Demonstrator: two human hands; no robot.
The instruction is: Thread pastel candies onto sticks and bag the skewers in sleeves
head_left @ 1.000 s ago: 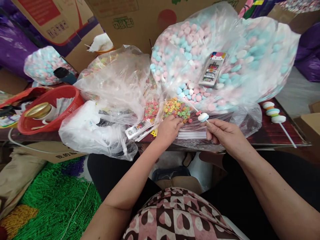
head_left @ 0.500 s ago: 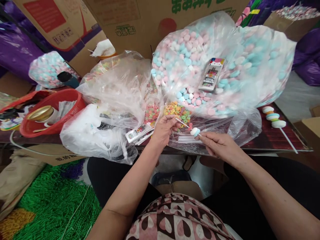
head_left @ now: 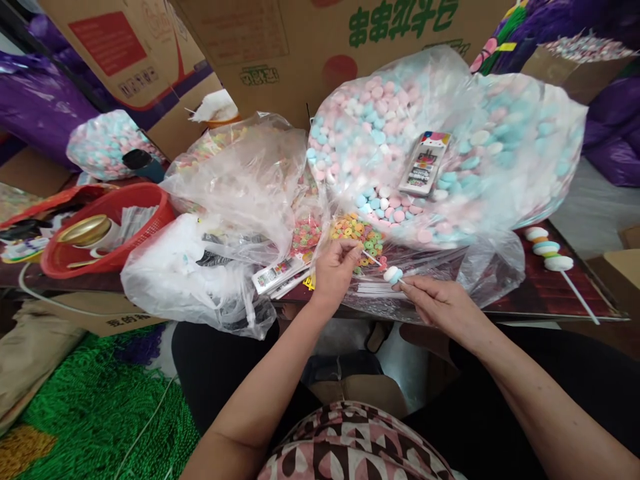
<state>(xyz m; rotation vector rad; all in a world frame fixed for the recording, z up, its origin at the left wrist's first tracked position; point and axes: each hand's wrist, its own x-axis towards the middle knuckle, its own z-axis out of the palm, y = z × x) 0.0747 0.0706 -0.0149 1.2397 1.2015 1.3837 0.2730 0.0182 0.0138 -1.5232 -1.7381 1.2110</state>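
Observation:
Over the table's front edge, my left hand [head_left: 336, 270] is closed, thumb and fingertips pinching one end of a thin white stick [head_left: 371, 257]. White and light-blue marshmallows [head_left: 393, 275] are at the stick's other side, pressed close together. My right hand [head_left: 440, 300] is closed just beside them, its fingertips gripping the stick; how much of it lies inside the fingers is hidden. Colourful ring candies [head_left: 356, 228] lie right behind my left hand, a reddish one close to the stick. A finished-looking marshmallow skewer [head_left: 549, 249] rests at the table's right end, its stick pointing toward me.
Large clear bags of pastel marshmallows [head_left: 520, 147] fill the back right, a printed packet [head_left: 425, 163] on top. Bagged ring candies [head_left: 240, 160], a white plastic bag [head_left: 185, 280] and a red basket [head_left: 55, 263] stand left. A cardboard box [head_left: 310, 87] rises behind.
The view has tilted slightly, so the scene sits lower in the picture. Both hands keep their grip, with the stick and marshmallows in nearly the same place between them.

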